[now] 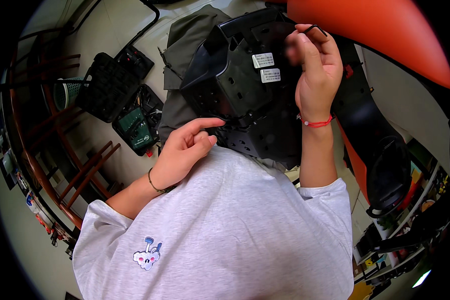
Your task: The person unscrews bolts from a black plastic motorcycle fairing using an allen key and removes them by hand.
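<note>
A large black moulded plastic housing, with slots, holes and two white labels, rests in front of me. My left hand is at its near left side. The index finger stretches out to the housing's lower edge and the other fingers are loosely curled; whether the fingertip touches, I cannot tell. My right hand is raised over the housing's right side, its fingers closed on a thin, black, bent rod that looks like a hex key. The fingertips nearest the housing are blurred, and the rod's other end is hidden.
Glossy orange panels border the housing on the right, beside a black curved part. On the floor at left lies an opened black tool case with a green insert. Farther left stands a reddish-brown wooden rack.
</note>
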The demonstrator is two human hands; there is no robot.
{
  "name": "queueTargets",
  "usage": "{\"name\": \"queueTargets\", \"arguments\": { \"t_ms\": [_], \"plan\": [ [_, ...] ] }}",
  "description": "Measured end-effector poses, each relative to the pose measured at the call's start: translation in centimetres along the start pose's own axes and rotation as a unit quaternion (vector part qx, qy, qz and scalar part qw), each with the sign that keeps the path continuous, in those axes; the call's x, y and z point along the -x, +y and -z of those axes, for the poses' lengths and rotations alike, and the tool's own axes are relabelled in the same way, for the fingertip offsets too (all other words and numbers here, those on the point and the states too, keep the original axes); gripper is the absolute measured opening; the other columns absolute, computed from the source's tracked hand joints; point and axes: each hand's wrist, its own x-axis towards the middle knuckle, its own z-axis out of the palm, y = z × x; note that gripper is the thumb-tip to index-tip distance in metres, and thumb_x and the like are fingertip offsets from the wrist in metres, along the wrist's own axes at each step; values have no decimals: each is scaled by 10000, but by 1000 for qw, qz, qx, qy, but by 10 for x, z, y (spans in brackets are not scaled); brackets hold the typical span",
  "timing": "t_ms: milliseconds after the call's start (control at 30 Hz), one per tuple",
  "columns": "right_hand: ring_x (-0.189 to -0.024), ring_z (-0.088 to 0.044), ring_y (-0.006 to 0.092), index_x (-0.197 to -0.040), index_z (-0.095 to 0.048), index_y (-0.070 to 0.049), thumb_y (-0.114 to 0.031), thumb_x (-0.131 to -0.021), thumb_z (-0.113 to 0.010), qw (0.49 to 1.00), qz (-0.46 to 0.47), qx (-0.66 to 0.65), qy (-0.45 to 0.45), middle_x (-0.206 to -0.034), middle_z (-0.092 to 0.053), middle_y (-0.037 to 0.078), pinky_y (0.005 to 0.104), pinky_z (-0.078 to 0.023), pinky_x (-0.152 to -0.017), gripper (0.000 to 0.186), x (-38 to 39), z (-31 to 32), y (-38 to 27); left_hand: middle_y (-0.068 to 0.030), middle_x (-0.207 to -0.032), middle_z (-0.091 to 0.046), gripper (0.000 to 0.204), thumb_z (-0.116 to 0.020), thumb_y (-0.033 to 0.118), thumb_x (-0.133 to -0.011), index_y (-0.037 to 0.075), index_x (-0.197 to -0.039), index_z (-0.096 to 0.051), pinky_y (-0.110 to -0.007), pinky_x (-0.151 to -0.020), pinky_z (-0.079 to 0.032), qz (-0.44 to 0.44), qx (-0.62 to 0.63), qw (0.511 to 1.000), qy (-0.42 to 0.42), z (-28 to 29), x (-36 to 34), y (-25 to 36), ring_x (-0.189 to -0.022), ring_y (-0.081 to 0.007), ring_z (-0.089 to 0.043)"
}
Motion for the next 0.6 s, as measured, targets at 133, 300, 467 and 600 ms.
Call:
{"name": "queueTargets", "arguments": {
  "t_ms": [133,300,467,600],
  "plan": [
    [-731,-579,70,-1054,-591,-7,-86,-909,-574,1000,0,-7,-1,-899,-655,62,195,-432,-640,166,0,1,1,95,-642,-348,338,-520,113,-939,11,-1261,-534,-190,-507,-210,21,9,1000,-13,-7,4,10,-554,-9,-264],
    [-735,-579,73,-1052,-594,-9,-84,-907,-577,1000,-3,-12,-2,-902,-653,61,196,-433,-642,165,1,1,1,96,-636,-341,371,-523,117,-938,-2,-1289,-508,-187,-496,-207,12,23,1000,4,-11,6,8,-550,-6,-259],
    [-733,-579,76,-1046,-598,-8,-85,-905,-578,1000,-2,-14,-6,-901,-652,63,195,-433,-644,162,1,1,1,94,-637,-352,420,-523,116,-936,-6,-1333,-461,-181,-479,-209,50,109,993,18,-9,8,7,-544,-6,-266],
    [-733,-578,79,-1044,-598,-7,-80,-903,-580,1000,-7,-13,-2,-893,-649,64,195,-442,-653,161,1,1,1,86,-661,-375,447,-526,115,-933,-8,-1353,-437,-172,-472,-219,66,137,988,8,-7,8,7,-537,-5,-270]
  ]
}}
